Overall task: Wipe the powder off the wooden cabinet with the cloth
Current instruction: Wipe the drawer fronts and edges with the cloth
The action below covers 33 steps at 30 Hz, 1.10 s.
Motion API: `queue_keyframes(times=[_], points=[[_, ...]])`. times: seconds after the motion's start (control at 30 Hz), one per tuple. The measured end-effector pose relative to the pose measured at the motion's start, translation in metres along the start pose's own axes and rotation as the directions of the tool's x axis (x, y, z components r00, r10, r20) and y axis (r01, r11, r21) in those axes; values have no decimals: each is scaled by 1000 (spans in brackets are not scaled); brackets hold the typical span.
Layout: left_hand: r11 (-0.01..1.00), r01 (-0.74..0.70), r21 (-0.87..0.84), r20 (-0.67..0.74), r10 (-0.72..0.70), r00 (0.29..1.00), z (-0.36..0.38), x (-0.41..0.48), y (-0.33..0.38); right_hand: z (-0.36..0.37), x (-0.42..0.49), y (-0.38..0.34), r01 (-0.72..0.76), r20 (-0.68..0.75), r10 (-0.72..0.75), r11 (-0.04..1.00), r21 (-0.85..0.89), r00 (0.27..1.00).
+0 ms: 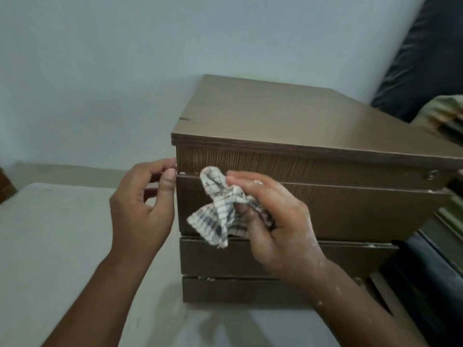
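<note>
Right hand point(275, 221) with cloth point(215, 216) against cabinet point(325, 211) front, left hand point(140, 204) on edge

Pale blue wall point(100, 58) — light grey floor point(50, 234)

No text, label or number seems readable on the wooden cabinet point(275, 113) or the cloth point(218, 216).

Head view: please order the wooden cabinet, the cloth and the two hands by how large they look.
1. the wooden cabinet
2. the left hand and the right hand, about alike
3. the cloth, bunched in the right hand
</note>
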<state>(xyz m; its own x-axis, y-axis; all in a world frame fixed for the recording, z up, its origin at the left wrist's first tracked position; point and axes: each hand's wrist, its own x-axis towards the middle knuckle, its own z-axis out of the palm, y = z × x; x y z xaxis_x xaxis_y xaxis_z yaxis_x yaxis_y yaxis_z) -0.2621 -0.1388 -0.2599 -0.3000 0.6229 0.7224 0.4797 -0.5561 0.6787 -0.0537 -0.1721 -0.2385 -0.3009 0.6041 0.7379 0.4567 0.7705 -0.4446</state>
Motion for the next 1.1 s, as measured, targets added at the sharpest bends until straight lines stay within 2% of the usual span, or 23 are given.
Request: queue_keyframes(times=[0.07, 0.13, 0.2, 0.33, 0.47, 0.53, 0.63, 0.77, 0.87, 0.93, 1.1], points=[[998, -66, -6, -29, 65, 997, 6, -5, -1, -5, -8, 2, -27, -177, 26, 1000, -2, 984], [995, -95, 22, -47, 96, 994, 11, -9, 3, -12, -17, 3, -75, -351, 66, 997, -13, 934], [996, -79, 33, -61, 81, 995, 12, -11, 7, -20, -22, -1, -135, -448, 120, 991, -1, 886], [997, 39, -69, -75, -44, 996, 9, -12, 10, -35, -14, -11, -192, -479, 170, 981, 3, 861], [998, 19, -54, -80, -23, 997, 6, -15, 15, -39, -2, -22, -182, -503, 159, 983, 3, 850], [998, -14, -66, -82, 9, 997, 2, -19, 18, -35, 4, -27, -201, -486, 187, 979, 23, 854], [994, -81, -68, -104, 74, 992, -4, -30, 22, -22, 10, -39, -209, -383, 182, 977, -30, 906], [996, -89, -31, -105, 86, 991, -9, -42, 16, 5, 20, -55, -171, -132, 151, 974, -152, 980], [998, -69, -4, -62, 68, 996, -6, -47, 14, 35, 20, -50, -99, 8, 111, 919, -381, 994], [997, -73, 1, -73, 73, 995, -3, -49, 16, 49, 17, -45, -65, -18, 65, 845, -531, 998], [980, -183, 83, -80, 189, 979, 3, -47, 15, 46, 10, -28, -37, -97, -27, 802, -596, 995]])
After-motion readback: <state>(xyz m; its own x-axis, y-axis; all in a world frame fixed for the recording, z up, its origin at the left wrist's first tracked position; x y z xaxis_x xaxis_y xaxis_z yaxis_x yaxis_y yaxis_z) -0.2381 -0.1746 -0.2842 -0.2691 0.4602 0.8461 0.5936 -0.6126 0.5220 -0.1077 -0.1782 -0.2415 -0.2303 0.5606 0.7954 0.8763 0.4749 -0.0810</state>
